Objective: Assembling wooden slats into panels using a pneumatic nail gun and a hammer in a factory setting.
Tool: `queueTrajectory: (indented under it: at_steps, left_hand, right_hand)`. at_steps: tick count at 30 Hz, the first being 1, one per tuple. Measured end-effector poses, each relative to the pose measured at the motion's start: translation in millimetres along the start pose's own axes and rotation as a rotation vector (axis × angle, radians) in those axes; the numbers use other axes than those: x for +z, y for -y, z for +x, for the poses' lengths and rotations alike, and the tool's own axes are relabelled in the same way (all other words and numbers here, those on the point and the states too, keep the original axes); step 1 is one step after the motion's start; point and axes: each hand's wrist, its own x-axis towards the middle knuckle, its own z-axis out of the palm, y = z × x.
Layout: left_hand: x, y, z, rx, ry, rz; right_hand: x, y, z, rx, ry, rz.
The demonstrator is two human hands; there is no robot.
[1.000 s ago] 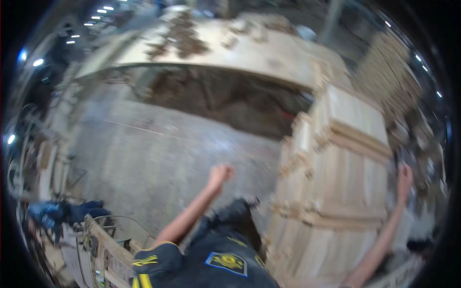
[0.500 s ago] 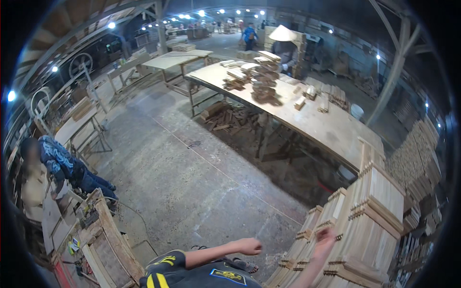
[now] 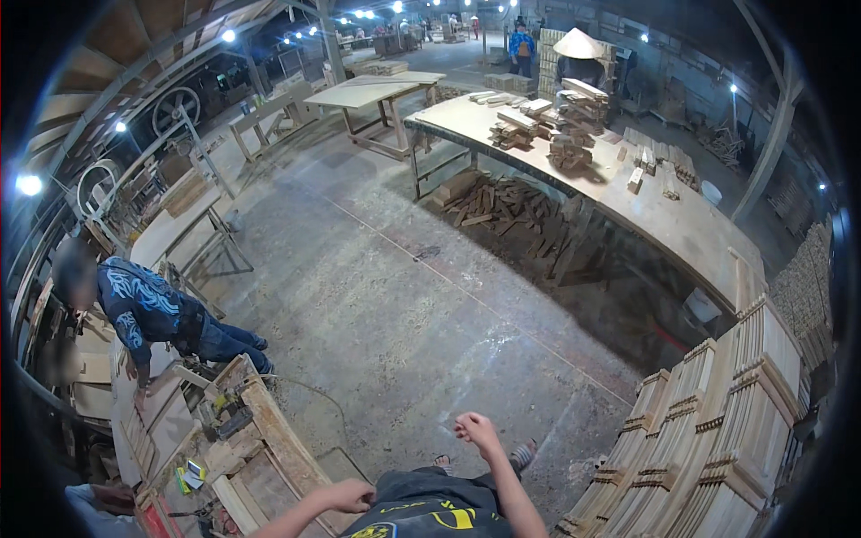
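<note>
Both my hands hang in the air before my dark shirt, apart from the wood and the benches. My left hand, low by my waist, is curled into a loose fist with nothing visible in it. Farther forward, my right hand is raised over the concrete floor, its fingers bent in and no object showing. Nearest to the left hand is a worn wooden workbench. To the right of my right hand rise tall stacks of wooden slat panels.
A long table carries piles of wood pieces; offcuts lie beneath it. A person in a conical hat stands behind. At left another person leans over a bench. A cable crosses the floor.
My view has turned left, so the table and stacks sit farther right in the picture. My left hand has drawn back toward my waist; my right hand has swung away from beside the panel stacks.
</note>
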Motion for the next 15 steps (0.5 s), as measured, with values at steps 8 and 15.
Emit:
queueTrajectory:
  at_steps: [8, 15]
  left_hand:
    - [101.5, 91.3, -75.7, -0.063, 0.016, -0.785]
    - [206.8, 155.7, -61.0, -0.246, 0.039, -1.454]
  right_hand:
    - [104.1, 12.3, 55.0, 0.103, 0.216, -0.250]
    - [79.6, -88.5, 138.9, 0.128, 0.339, -0.937]
